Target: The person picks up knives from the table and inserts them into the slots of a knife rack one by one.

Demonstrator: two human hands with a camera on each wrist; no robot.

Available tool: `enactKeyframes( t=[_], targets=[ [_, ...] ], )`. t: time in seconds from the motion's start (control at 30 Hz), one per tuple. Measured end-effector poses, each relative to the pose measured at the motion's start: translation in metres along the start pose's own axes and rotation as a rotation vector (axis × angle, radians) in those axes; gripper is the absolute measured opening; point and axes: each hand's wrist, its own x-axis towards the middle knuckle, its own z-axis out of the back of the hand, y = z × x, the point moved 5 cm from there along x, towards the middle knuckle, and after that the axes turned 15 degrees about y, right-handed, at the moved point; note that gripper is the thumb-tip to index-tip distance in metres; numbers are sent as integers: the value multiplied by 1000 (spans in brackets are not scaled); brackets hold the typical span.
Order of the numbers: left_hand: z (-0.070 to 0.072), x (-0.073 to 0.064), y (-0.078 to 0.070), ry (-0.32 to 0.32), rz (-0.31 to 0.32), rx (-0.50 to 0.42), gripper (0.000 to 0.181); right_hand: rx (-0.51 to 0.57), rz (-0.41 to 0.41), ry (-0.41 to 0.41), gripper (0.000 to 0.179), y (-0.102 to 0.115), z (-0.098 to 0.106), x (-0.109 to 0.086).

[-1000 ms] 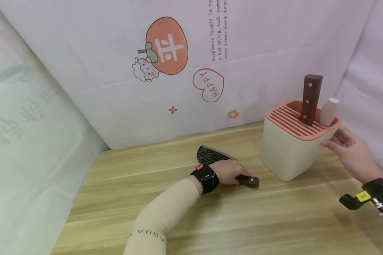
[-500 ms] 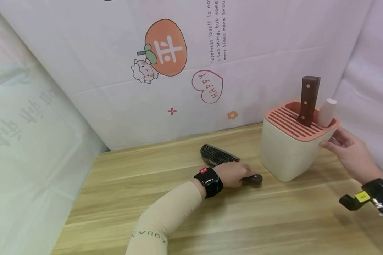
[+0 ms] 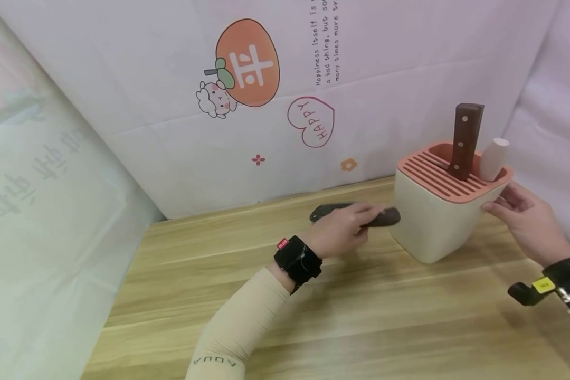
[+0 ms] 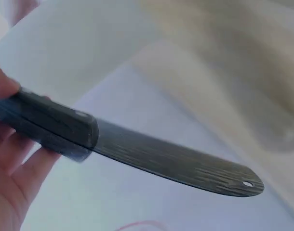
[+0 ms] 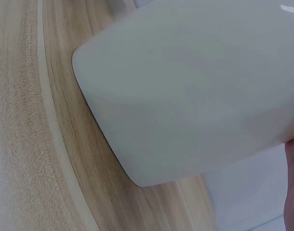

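My left hand (image 3: 342, 230) grips the dark handle of a cleaver (image 3: 387, 217) in the air above the table. The black, streaked blade (image 4: 180, 163), with a small hole near its tip, stretches away from the handle in the left wrist view. The handle's end lies close to a cream knife block (image 3: 429, 232) with an orange slotted top; I cannot tell whether they touch. At the block's right side, my right hand (image 3: 532, 224) holds it, thumb in front and fingers partly hidden behind. A brown riveted knife handle (image 3: 465, 140) and a white handle (image 3: 494, 159) stand in the block.
The wood-grain table (image 3: 209, 264) runs under both hands. Behind it hangs a white printed cloth (image 3: 385, 68), and another pale cloth (image 3: 52, 237) closes off the left side.
My left hand has lifted the cleaver off the table and turned it so the blade shows nearly edge-on. The right hand keeps its place on the knife block.
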Motion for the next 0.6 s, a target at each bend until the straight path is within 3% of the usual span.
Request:
enactKeyframes(
  t=[0.13, 0.3, 0.43, 0.6],
  targets=[
    [35, -13, -7, -234, -4, -13, 52, 42, 27, 1, 64, 2, 0, 2],
    [69, -27, -13, -438, -22, -53, 51, 80, 44, 3, 64, 3, -1, 2],
    [92, -35, -18, -601, -92, -186, 53, 186, 79, 18, 64, 3, -4, 2],
    [115, -42, -33, -745, -219, -247, 49, 197, 69, 10, 64, 2, -4, 0]
  ],
)
